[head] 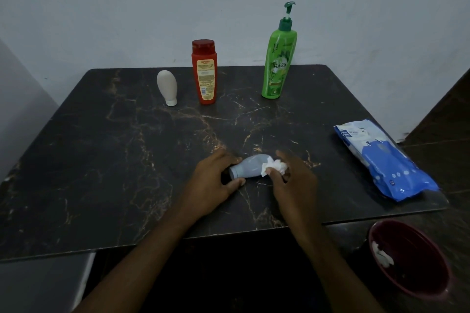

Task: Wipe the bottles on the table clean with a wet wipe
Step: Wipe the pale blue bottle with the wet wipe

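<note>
At the lower centre of the frame a small grey bottle [248,166] lies on its side on the dark marbled counter [127,160]. The left grip [213,180] holds its cap end between thumb and curled fingers. The right grip [292,178] pinches a crumpled wet wipe [276,166] against its rounded end. In the upper middle stand a white bottle [167,86], a red bottle [204,71] and a green pump bottle [278,63]. A blue wipes pack [384,160] lies at the right edge, and a dark red bowl [419,269] sits at lower right.

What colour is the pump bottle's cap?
Dark green, on the lighter green pump bottle; head view.
</note>
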{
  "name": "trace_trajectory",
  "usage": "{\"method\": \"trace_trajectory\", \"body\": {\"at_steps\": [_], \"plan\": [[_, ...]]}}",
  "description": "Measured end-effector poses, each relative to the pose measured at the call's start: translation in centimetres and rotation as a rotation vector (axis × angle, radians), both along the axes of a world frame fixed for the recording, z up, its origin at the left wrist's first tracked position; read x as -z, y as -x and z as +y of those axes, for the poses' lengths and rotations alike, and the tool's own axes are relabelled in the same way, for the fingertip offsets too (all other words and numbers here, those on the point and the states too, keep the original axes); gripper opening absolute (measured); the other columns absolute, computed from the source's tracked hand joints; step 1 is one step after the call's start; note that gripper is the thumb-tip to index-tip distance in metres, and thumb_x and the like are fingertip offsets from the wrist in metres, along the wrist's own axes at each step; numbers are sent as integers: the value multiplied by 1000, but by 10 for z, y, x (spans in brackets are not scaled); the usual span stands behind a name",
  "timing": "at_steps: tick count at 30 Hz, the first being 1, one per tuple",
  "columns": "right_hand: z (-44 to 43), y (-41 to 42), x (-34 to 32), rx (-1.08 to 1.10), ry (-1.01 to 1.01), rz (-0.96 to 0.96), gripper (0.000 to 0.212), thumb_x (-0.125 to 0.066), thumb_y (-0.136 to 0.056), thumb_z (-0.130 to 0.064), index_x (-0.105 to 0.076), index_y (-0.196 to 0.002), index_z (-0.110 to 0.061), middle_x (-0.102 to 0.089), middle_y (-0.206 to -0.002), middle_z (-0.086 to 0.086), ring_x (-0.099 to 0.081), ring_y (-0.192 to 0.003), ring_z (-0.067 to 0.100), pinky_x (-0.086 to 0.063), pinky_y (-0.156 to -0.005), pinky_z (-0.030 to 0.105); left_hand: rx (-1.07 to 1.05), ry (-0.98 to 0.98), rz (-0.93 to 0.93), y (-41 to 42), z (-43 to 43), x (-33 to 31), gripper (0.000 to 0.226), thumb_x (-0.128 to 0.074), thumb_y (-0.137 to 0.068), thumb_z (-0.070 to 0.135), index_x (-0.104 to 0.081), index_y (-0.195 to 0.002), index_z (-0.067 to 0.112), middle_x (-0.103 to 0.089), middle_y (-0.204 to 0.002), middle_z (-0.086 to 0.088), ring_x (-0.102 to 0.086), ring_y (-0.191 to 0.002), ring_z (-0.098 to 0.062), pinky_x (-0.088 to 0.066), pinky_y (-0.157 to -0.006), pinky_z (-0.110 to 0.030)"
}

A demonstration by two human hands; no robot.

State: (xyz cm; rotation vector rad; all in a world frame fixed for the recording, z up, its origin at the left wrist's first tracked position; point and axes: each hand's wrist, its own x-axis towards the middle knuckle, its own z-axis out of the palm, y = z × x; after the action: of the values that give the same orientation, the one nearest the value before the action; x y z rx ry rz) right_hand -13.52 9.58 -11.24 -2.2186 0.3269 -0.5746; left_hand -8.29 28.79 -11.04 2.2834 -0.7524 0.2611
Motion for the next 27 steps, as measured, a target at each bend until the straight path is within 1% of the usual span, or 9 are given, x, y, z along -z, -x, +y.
{"method": "trace_trajectory", "body": {"at_steps": [3, 5, 7, 12, 16, 19, 21, 24, 27], "plan": [[-5, -4, -4, 11, 65, 95, 23, -66, -92, -23, -69, -112, -12, -59, -108, 1, -50, -88, 5, -31, -70, 5, -3, 17, 24, -1, 0, 0, 44, -86, -80, 25, -71, -120, 15, -65, -113, 6, -60, -100, -3, -47, -89, -16], [-3, -6, -4, 18, 90, 122, 20, -62, -94, -25, -69, -108, -12, -60, -107, 3, -53, -89, 9, -34, -75, 16, -12, 14, 19, -2, 0, 1, 44, -86, -79, 26, -71, -119, 16, -66, -112, 6, -61, -100, -5, -49, -89, -21], [5, -5, -3, 12, 109, 130, 21, -59, -95, -25, -68, -111, -14, -57, -105, 0, -49, -88, 6, -35, -77, 19, -19, 16, 24, -3, 0, 2, 44, -87, -78, 27, -72, -118, 16, -67, -111, 6, -62, -100, -6, -50, -90, -24], [37, 7, 0, -159, 160, -19, 21, -57, -98, -25, -70, -109, -13, -54, -97, -7, -54, -79, 6, -49, -73, 24, -22, 9, 28, -4, -1, 2, 38, -86, -78, 24, -72, -112, 16, -67, -108, 4, -63, -96, -9, -51, -86, -28], [17, 1, -1, -152, 200, -9, 14, -59, -95, -17, -73, -98, -16, -52, -90, -10, -48, -75, 2, -38, -65, 9, -5, -4, 31, -5, 1, 3, 36, -86, -78, 26, -71, -110, 17, -66, -106, 5, -62, -94, -9, -50, -84, -25], [-10, -11, -2, -77, 112, 82, 14, -59, -94, -21, -70, -95, -13, -60, -93, 5, -58, -84, 20, -38, -68, 19, 10, -5, 27, -5, 1, 2, 37, -86, -78, 24, -70, -110, 18, -65, -104, 6, -60, -91, -6, -47, -80, -17], [-12, -11, -4, -61, 77, 65, 16, -59, -94, -19, -69, -96, -8, -61, -94, 9, -58, -86, 25, -36, -71, 18, 14, -8, 31, -5, 1, 2, 36, -86, -78, 25, -69, -109, 19, -64, -104, 7, -59, -91, -6, -46, -80, -15], [12, -4, -7, -17, 118, 73, 13, -57, -96, -16, -67, -97, -8, -54, -93, -2, -51, -78, 10, -33, -63, 12, 3, -7, 49, -5, 1, 2, 35, -86, -78, 25, -68, -107, 21, -64, -103, 7, -59, -90, -6, -46, -79, -17], [38, 6, -3, -132, 189, -40, 19, -56, -97, -19, -69, -85, -10, -50, -88, -7, -49, -68, 6, -37, -64, 15, -14, 8, 62, -3, -1, 1, 31, -86, -78, 22, -64, -100, 25, -64, -99, 8, -58, -87, -1, -42, -75, -9]]}}
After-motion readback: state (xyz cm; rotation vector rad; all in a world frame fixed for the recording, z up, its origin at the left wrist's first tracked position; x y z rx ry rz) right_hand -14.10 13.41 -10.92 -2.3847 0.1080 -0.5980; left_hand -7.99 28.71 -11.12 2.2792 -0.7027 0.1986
